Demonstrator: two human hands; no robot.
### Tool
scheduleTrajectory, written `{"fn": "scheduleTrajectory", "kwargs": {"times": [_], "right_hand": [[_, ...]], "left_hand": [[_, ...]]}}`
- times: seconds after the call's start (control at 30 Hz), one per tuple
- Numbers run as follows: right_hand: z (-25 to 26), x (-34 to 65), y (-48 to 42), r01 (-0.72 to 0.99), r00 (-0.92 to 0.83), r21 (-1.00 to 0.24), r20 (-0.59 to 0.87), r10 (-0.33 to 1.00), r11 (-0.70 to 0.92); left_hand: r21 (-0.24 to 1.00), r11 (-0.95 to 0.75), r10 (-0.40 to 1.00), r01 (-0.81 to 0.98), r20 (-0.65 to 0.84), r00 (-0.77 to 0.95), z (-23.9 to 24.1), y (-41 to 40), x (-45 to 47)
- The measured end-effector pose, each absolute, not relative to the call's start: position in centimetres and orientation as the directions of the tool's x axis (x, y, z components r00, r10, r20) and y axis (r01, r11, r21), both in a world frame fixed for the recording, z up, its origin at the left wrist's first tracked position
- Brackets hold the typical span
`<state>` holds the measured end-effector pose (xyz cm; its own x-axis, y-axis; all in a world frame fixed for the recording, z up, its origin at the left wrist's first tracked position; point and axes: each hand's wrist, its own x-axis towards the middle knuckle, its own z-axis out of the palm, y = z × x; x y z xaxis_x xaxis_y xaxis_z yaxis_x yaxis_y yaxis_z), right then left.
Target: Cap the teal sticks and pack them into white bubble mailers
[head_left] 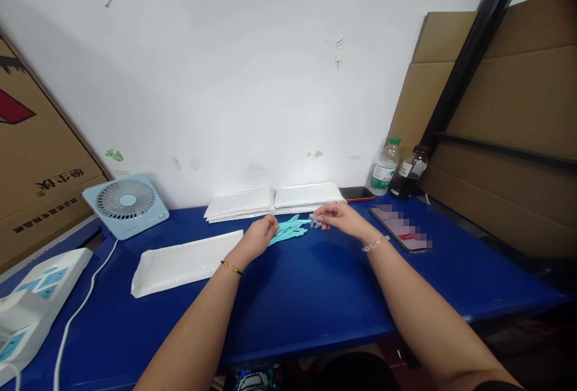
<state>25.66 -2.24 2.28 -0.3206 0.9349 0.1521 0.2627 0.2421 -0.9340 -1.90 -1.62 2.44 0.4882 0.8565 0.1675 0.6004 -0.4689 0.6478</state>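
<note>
A bunch of thin turquoise plastic sticks (290, 230) fans out to the right from my left hand (261, 234), whose fingers are closed on it. My right hand (336, 218) pinches a small translucent grey piece with pointed lobes (315, 221). That piece is at the tip of one turquoise stick; whether they are joined I cannot tell. Both hands are above the blue table (306, 301). Beside my left forearm lies a long white padded envelope (184, 261). Behind the hands are two stacks of white envelopes, a left stack (241, 203) and a right stack (309, 195).
A light blue fan (127, 203) and a white power strip (49, 295) with a cable stand at the left. At the right are a phone (396, 228), a dark phone (358, 193), a clear water bottle (384, 168) and a dark drink bottle (409, 173). Cardboard flanks both sides.
</note>
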Motion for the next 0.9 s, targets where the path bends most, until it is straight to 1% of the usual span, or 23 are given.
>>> {"fn": "scheduleTrajectory", "kwargs": {"times": [0.2, 0.37, 0.5, 0.57, 0.63, 0.7, 0.73, 0.8, 0.87, 0.9], "right_hand": [[2.0, 25.5, -2.2, 0.268, -0.353, -0.932, 0.141, 0.925, 0.245], [1.8, 24.9, -2.3, 0.282, -0.370, -0.936, 0.098, 0.924, 0.212], [1.9, 24.4, -2.8, 0.314, -0.445, -0.928, 0.042, 0.894, 0.200], [2.0, 24.5, -3.0, 0.358, -0.493, -0.912, -0.002, 0.870, 0.201], [1.9, 24.8, -3.0, 0.423, -0.560, -0.883, -0.079, 0.825, 0.202], [1.8, 25.2, -2.8, 0.479, -0.602, -0.855, -0.154, 0.784, 0.200], [1.7, 25.5, -2.6, 0.498, -0.594, -0.845, -0.167, 0.787, 0.196], [1.4, 26.1, -2.2, 0.539, -0.494, -0.818, -0.111, 0.862, 0.203], [1.1, 26.7, -1.7, 0.631, -0.327, -0.737, 0.030, 0.945, 0.241], [0.9, 26.9, -1.4, 0.687, -0.261, -0.677, 0.108, 0.959, 0.263]], "left_hand": [[0.653, -0.464, 0.857, 0.599, 0.160, 0.489, 2.3, -1.5, -2.0], [0.643, -0.491, 0.842, 0.588, 0.178, 0.509, 2.2, -1.5, -1.9], [0.645, -0.483, 0.816, 0.593, 0.085, 0.572, 2.1, -2.2, -1.6], [0.603, -0.508, 0.786, 0.615, 0.032, 0.617, 2.1, -2.6, -1.3], [0.538, -0.552, 0.751, 0.637, -0.012, 0.660, 2.2, -2.9, -1.1], [0.476, -0.581, 0.747, 0.660, -0.009, 0.665, 2.2, -3.0, -0.9], [0.443, -0.587, 0.764, 0.678, 0.025, 0.645, 2.1, -2.9, -0.9], [0.363, -0.578, 0.807, 0.730, 0.120, 0.579, 1.9, -2.5, -0.9], [0.280, -0.556, 0.831, 0.783, 0.184, 0.525, 1.5, -2.0, -1.1], [0.246, -0.546, 0.837, 0.801, 0.192, 0.512, 1.3, -1.8, -1.1]]}}
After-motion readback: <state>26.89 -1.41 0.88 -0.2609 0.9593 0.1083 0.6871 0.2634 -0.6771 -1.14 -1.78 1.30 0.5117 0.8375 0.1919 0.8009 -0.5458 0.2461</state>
